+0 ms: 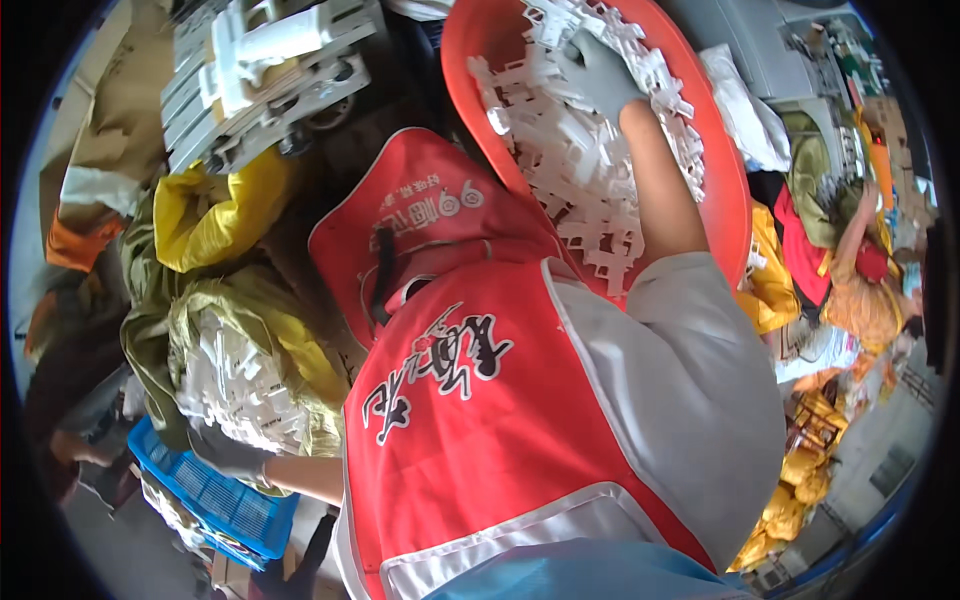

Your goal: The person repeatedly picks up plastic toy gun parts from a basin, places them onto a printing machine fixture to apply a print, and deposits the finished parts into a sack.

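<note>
My right hand (602, 78), in a grey glove, reaches into a large red tub (728, 215) on the far right. Its fingers curl down among white plastic toy-gun pieces (560, 150), several still joined in frames; what they grip is hidden. On the left, my left hand (230, 452) wears a darker grey glove. It rests at the rim of an olive-yellow sack (150, 330) filled with more white plastic pieces (235, 385), just above a blue plastic basket (215, 500). The fingers of that hand blend into shadow.
A grey slatted metal machine part (270, 80) with a white piece on it stands at the far left, above a yellow sack (215, 215). A white bag (745, 110) lies right of the tub. Another person (868, 270) in orange works farther right, near yellow bags (795, 490).
</note>
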Demonstrator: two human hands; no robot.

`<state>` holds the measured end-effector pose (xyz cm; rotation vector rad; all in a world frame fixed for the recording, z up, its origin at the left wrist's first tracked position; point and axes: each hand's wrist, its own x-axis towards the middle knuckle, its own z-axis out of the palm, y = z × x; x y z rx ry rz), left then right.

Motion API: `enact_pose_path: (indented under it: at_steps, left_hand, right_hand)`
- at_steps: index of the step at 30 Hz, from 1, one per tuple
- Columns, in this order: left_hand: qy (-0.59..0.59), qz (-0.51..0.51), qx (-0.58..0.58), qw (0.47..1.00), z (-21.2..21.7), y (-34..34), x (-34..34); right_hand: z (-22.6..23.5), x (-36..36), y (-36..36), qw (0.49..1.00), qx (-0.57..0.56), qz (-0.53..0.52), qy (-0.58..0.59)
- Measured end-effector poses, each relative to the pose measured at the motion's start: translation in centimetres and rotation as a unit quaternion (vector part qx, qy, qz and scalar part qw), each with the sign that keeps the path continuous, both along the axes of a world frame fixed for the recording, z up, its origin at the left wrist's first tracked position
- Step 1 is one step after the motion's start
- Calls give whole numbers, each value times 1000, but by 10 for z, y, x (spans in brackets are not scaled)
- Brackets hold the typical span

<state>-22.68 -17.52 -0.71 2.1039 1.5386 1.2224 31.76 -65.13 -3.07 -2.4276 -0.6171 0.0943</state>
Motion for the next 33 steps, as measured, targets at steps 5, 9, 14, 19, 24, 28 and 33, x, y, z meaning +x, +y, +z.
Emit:
enact_pose_path:
  at_steps: [5,9,14,19,24,28,33]
  left_hand:
    - [-34,22,25,999,-2,4,14]
    - [114,3,84,990,-8,17,45]
    - [89,-127,102,983,16,-27,144]
    - [54,-174,22,983,23,-43,166]
    - [31,-179,-26,983,12,-43,150]
    - [-2,-186,-73,980,9,-44,163]
    - [-6,-260,-27,965,15,-53,193]
  right_hand:
    - [-113,-29,-104,967,-93,-144,190]
    - [-131,-45,-93,954,-230,-97,168]
    - [-165,-25,-67,920,-390,34,5]
    - [-141,6,-52,885,-450,73,99]
    - [-93,36,-77,974,-179,-77,112]
    - [-163,47,-121,963,-115,-123,213]
    - [-149,-8,-105,975,-174,-28,133]
